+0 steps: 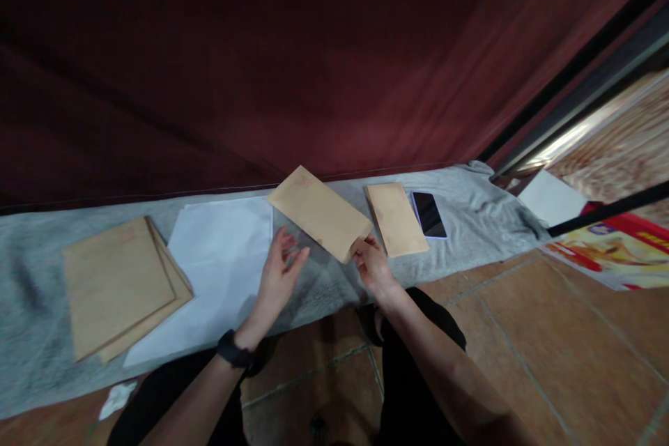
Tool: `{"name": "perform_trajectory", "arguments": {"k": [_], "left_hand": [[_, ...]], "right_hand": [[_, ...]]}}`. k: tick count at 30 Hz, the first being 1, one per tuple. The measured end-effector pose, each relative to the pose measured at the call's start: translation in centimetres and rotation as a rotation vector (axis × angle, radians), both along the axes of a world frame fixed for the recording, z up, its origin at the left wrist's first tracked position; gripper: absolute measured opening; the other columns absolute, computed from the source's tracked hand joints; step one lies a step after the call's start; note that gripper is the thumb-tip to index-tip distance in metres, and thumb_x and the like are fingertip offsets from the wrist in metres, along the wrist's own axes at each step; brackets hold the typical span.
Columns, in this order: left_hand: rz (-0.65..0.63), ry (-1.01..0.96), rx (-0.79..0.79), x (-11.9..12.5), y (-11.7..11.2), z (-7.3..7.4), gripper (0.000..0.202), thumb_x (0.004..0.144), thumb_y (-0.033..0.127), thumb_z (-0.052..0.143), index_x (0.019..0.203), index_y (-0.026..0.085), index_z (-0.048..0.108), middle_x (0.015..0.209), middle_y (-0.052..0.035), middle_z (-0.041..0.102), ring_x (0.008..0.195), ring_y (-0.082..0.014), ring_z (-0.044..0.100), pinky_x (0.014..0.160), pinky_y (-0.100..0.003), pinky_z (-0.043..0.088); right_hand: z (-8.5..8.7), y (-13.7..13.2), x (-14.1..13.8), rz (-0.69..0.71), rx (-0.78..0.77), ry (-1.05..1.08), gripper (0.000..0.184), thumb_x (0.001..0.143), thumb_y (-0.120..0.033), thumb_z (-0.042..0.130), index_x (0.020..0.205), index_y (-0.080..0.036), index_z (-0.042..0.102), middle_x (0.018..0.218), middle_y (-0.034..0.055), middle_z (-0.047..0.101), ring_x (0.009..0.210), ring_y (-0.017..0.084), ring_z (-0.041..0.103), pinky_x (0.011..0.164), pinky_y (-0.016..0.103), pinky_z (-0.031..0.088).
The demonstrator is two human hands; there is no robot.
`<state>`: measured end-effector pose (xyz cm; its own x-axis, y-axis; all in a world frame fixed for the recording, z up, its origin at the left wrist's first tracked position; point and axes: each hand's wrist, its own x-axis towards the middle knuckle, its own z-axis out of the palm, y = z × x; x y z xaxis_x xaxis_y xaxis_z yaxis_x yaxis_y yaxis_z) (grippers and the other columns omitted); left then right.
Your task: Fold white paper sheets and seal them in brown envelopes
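Observation:
A brown paper envelope (pixel 318 212) lies slanted in front of me, its far end toward the dark red cloth. My right hand (pixel 370 261) pinches its near right end. Just left of that envelope, my left hand (pixel 282 268) hovers with fingers apart and nothing in them; a dark watch is on its wrist. White paper sheets (pixel 224 237) lie to the left of this hand, partly under several larger brown envelopes (pixel 118 279). To the right of my right hand rests a small stack of brown envelopes (pixel 398 219).
A phone (pixel 429 214) lies beside the right stack. Everything rests on a narrow surface under grey cloth (pixel 470 202), backed by a dark red hanging cloth (pixel 313 70). A colourful printed box (pixel 617 247) and dark metal bars stand at right. Tiled floor (pixel 523 334) lies below.

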<state>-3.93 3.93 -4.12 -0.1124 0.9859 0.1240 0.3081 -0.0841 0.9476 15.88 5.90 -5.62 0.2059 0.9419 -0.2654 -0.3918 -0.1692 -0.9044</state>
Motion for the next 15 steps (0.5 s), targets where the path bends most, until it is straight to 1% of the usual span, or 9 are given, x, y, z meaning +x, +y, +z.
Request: {"name": "perform_trajectory", "arguments": {"k": [1,2,3,5,8,11,15], "left_hand": [[-0.045,-0.191,-0.142,0.7,-0.2,-0.2,0.070,0.088,0.056,0.062,0.144,0.021,0.040,0.121,-0.0130,0.064,0.113,-0.0267,0.065,0.097,-0.047,0.053],[-0.093,-0.365,-0.270,1.4,-0.4,-0.2,0.067,0.087,0.057,0.063,0.138,0.019,0.044,0.115,-0.0122,0.067,0.106,-0.0257,0.068,0.093,-0.045,0.055],[-0.123,-0.502,-0.364,2.0,-0.5,-0.2,0.063,0.085,0.057,0.067,0.132,0.018,0.049,0.112,-0.0117,0.069,0.100,-0.0250,0.070,0.089,-0.043,0.057],[-0.149,-0.662,-0.463,3.0,-0.7,0.0,0.057,0.078,0.053,0.075,0.119,0.018,0.057,0.112,-0.0107,0.070,0.093,-0.0238,0.072,0.083,-0.039,0.058],[-0.089,-0.724,-0.482,3.6,-0.5,0.1,0.052,0.070,0.046,0.082,0.109,0.019,0.062,0.111,-0.0083,0.071,0.088,-0.0218,0.072,0.076,-0.034,0.059],[-0.033,-0.735,-0.491,3.2,0.1,0.1,0.049,0.067,0.042,0.084,0.104,0.017,0.065,0.105,-0.0084,0.073,0.086,-0.0211,0.072,0.071,-0.030,0.057],[-0.060,-0.680,-0.464,2.0,1.1,0.4,0.050,0.065,0.039,0.083,0.107,0.017,0.067,0.108,-0.0098,0.074,0.089,-0.0230,0.071,0.069,-0.030,0.055]], "right_hand": [[-0.1,-0.2,-0.3,-0.011,-0.006,0.007,0.020,0.069,-0.034,0.063,0.084,-0.024,0.055,0.085,0.0008,0.069,0.085,0.017,0.068,0.073,0.027,0.054],[-0.2,-0.4,-0.6,-0.022,-0.015,0.015,0.020,0.069,-0.035,0.064,0.083,-0.024,0.054,0.085,0.0003,0.069,0.085,0.017,0.068,0.073,0.027,0.054],[-0.3,-0.6,-0.9,-0.031,-0.026,0.026,0.021,0.069,-0.035,0.064,0.083,-0.024,0.053,0.086,0.0003,0.069,0.086,0.017,0.068,0.074,0.027,0.054],[-0.2,-1.1,-1.5,-0.028,-0.057,0.049,0.022,0.069,-0.036,0.066,0.084,-0.024,0.054,0.090,0.0014,0.071,0.088,0.018,0.068,0.075,0.027,0.055],[0.1,-1.4,-1.9,0.038,-0.081,0.071,0.023,0.069,-0.034,0.067,0.087,-0.024,0.056,0.096,0.0033,0.073,0.091,0.019,0.069,0.076,0.028,0.056],[0.4,-1.4,-1.5,0.132,-0.078,0.059,0.025,0.067,-0.032,0.068,0.089,-0.023,0.060,0.096,0.0031,0.073,0.086,0.018,0.069,0.075,0.029,0.057],[0.6,-1.5,-0.5,0.223,-0.083,-0.050,0.028,0.067,-0.038,0.071,0.088,-0.022,0.064,0.086,0.0021,0.072,0.074,0.017,0.068,0.066,0.029,0.057]]}}
